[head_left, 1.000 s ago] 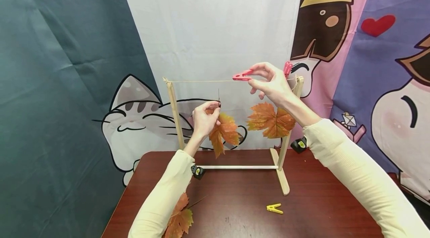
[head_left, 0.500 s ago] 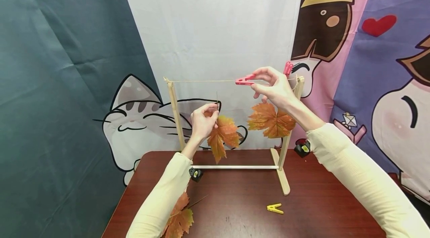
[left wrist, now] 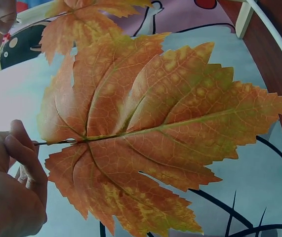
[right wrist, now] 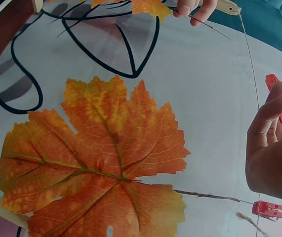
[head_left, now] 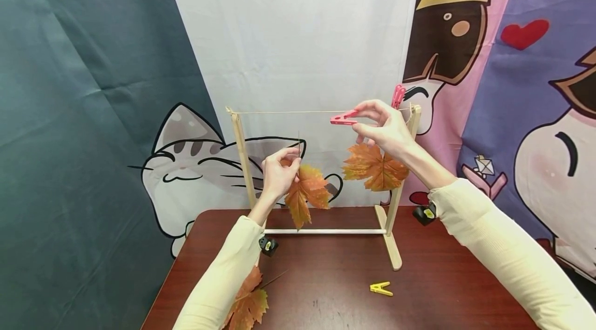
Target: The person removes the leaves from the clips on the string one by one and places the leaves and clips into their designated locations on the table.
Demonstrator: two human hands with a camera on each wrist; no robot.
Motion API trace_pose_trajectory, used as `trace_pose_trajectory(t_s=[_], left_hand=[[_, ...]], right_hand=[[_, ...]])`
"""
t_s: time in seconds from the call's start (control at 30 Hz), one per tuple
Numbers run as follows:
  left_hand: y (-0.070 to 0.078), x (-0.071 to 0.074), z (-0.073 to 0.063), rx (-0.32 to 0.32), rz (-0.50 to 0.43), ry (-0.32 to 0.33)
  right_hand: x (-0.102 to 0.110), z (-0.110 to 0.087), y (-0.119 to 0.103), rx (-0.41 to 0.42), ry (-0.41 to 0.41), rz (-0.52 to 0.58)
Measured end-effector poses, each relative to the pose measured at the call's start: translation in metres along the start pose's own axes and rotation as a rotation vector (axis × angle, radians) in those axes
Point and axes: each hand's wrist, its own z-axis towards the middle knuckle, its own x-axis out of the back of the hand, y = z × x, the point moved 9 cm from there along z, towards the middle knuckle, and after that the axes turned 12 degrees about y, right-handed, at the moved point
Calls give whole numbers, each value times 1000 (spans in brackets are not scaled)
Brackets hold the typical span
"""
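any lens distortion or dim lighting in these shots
Head view: even light, the white rod runs straight; left wrist view: dimmer, the rod bows at upper right, yet veins on the held leaf are clear; right wrist view: the hanging leaf looks crisp.

No words, brands or numbers can be read.
The plainest sign is a solid red heart [head_left: 524,34] on the purple fabric panel [head_left: 503,87]; the small black box [head_left: 268,246] at the left wrist and the matching black box [head_left: 424,214] at the right each show a yellow-green patch, too small to read.
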Motion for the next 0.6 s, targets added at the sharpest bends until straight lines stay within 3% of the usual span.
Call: trace_pose_trajectory(t_s=[0.6], left_hand=[[-5,8,-8,-25,40,-7]], right_hand=[[8,-16,14,-50,-9,78]])
